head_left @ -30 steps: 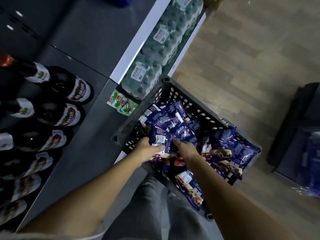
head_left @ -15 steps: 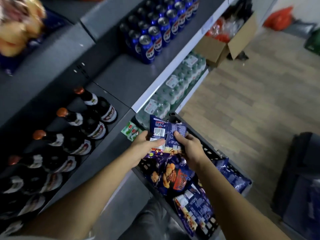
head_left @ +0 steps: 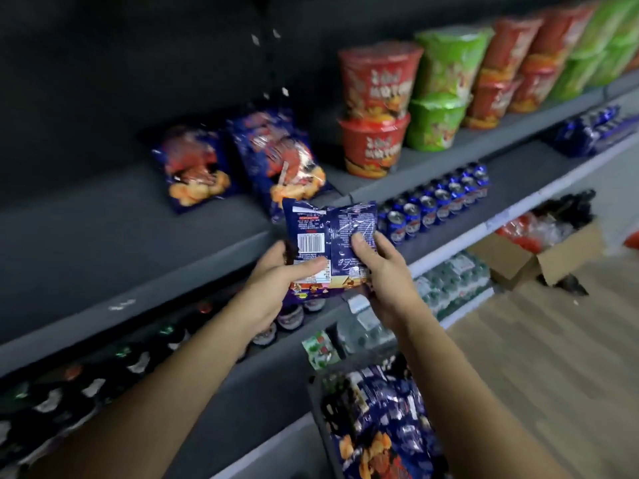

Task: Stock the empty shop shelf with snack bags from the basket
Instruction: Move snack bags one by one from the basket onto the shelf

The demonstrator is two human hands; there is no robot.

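Slippage looked the main risk: left hand (head_left: pixel 276 288) and right hand (head_left: pixel 382 271) each gripped the bag (head_left: pixel 332 236) by its lower half, in front of the shelf (head_left: pixel 103 229). Nudging the leaning bags (head_left: pixel 281 160) at 11 o'clock could topple them.

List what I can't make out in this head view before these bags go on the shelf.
1. Held snack bags: only the backs show. Fronts and count are hidden where they overlap under the left hand and right hand.
2. Basket: cut off by the bottom edge, so its stock is unknown.
3. Bottles, lower left: labels blurred.
4. Shelf: left end dark and cut off by the frame edge.
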